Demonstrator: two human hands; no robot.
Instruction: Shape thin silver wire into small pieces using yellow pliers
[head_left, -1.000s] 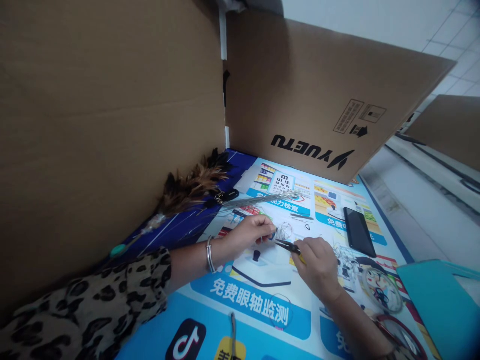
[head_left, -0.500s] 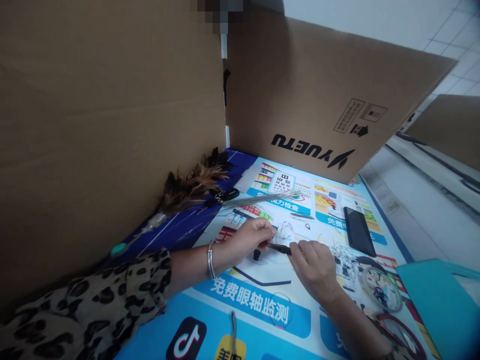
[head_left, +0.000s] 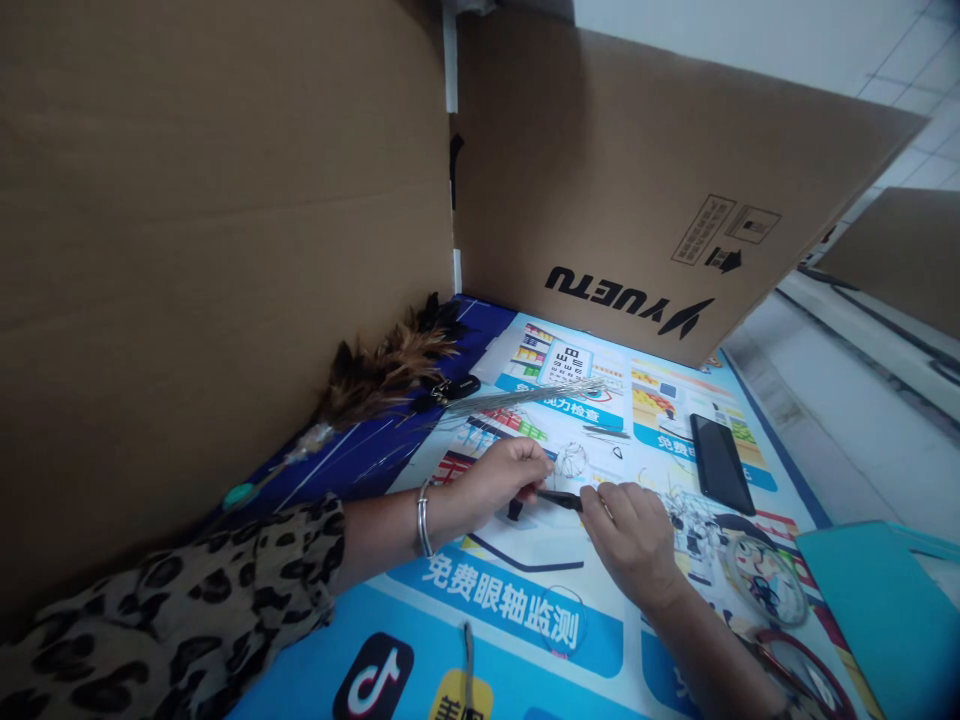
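Over the printed mat, my right hand (head_left: 630, 535) is wrapped round dark-handled pliers (head_left: 561, 498), their narrow jaws pointing left. Those jaws meet the fingertips of my left hand (head_left: 506, 480), which are pinched together. Whatever sits between the left fingers is too small to make out. Just beyond the fingertips lies a rounded shape of thin bent wire (head_left: 572, 459). Farther back, a bundle of straight thin wires (head_left: 525, 397) rests across the mat, with a few short pieces (head_left: 606, 433) in front of it.
Tall cardboard panels (head_left: 645, 180) stand left and behind. A feather duster (head_left: 382, 365) lies along the left panel. To the right are a black phone (head_left: 721, 463), tangled wire (head_left: 686, 520), a clear round coil (head_left: 766, 580), a red-rimmed round object (head_left: 806, 665) and a teal folder (head_left: 877, 600).
The view has shifted very slightly. Both hands keep nearly the same pose, with the pliers' jaws still at the left fingertips.
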